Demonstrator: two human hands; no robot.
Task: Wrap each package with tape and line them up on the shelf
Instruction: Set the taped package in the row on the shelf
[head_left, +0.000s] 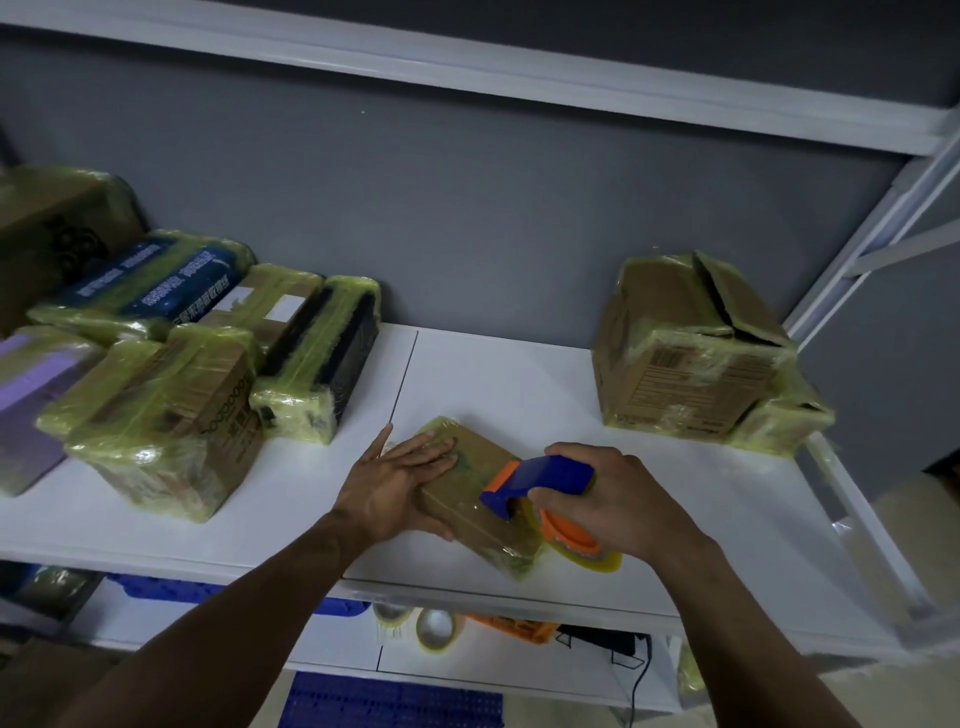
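Observation:
A small flat cardboard package (480, 499) lies on the white shelf (519, 379), partly covered in yellowish tape. My left hand (397, 488) rests flat on its left end, fingers spread over the top and thumb around the near side. My right hand (618, 499) grips a blue and orange tape dispenser (540, 488), pressed against the package's right end. The dispenser's roll of clear yellow tape (587, 551) hangs at the package's near right corner.
Several tape-wrapped packages (171, 415) are lined up on the shelf's left side. A larger wrapped cardboard box (691, 353) stands at the back right with a smaller one beside it. Spare tape rolls (434, 629) and a blue crate (166, 590) sit on the lower shelf.

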